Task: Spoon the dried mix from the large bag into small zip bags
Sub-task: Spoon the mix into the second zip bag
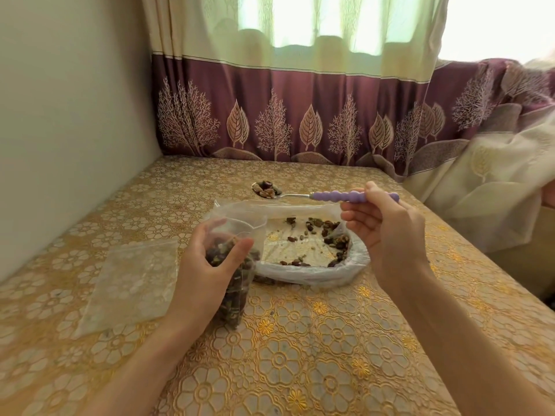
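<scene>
The large clear bag lies open on the table's middle, with a thin scatter of dried mix left inside. My left hand grips a small zip bag upright beside it, nearly full of dark mix, its mouth open at the top. My right hand holds the purple handle of a spoon. The spoon lies level above the large bag's far edge, its bowl heaped with mix and pointing left, beyond the small bag's mouth.
An empty small zip bag lies flat on the gold floral tablecloth to the left. A wall borders the table's left side, and a purple leaf-patterned curtain hangs along the back. Bunched curtain fabric sits at the right.
</scene>
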The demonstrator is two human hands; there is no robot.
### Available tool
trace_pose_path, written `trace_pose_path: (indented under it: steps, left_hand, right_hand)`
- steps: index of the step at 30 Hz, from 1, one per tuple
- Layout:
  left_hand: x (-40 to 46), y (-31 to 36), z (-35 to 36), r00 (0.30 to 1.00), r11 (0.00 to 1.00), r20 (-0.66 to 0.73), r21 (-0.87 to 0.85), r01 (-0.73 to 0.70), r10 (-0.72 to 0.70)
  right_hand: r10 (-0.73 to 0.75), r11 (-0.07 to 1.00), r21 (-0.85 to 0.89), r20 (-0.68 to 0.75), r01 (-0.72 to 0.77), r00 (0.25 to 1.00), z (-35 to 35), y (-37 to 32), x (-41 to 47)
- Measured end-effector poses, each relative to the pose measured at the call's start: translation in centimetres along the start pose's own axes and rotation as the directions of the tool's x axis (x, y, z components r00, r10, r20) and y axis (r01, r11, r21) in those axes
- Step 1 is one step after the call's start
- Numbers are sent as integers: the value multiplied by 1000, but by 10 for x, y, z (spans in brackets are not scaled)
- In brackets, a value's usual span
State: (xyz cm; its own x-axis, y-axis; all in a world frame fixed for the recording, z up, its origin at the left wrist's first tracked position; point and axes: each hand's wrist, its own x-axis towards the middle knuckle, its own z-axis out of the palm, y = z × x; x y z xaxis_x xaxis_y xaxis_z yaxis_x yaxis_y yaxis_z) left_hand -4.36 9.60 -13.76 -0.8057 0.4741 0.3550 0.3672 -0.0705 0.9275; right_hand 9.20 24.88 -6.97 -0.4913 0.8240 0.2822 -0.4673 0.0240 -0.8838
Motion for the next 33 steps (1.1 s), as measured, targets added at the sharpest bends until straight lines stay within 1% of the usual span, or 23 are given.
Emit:
trace_pose_path:
  steps: [4,9,11,14,16,19,21,24,28,33]
  left_hand:
    - [0,0,0,1000,1000,-7,-3,-2,2]
    - [0,1,0,1000,998,0,-59,15,-15]
    - [0,1,0,1000,998,0,-66,11,-11]
    - [0,0,0,1000,998,-2,-57,2,-2]
    - [-1,0,-1,1000,998,11,-60,2,-1]
    - [0,-1,-2,1000,998,11,-58,2,-2]
    - [0,-1,-2,1000,999,9,-46,-2,3]
    - [0,0,-1,1000,999,1,-52,-1,1]
    - [-1,2,-1,1000,999,9,-50,-6,6]
    - [-1,-1,-1,1000,999,15,-50,-5,6]
  right_hand:
    - [-41,998,-30,148,46,988,7,-8,-10]
    - [-219,951,-164,237,262,946,10,-6,-18]
    - [-250,934,-182,280,307,927,8,-3,-19]
    - [-266,928,-177,302,328,916,5,-2,-17]
    - [-270,933,-166,268,321,925,3,-1,-14]
    - [-236,960,-121,132,252,963,-5,3,-5]
    - [-179,977,-109,30,181,983,-12,9,0]
    - [-72,989,-132,-58,64,996,-23,20,7]
    - [60,982,-171,-102,-77,993,-33,37,10]
    - [179,969,-127,-235,-213,955,-42,54,20]
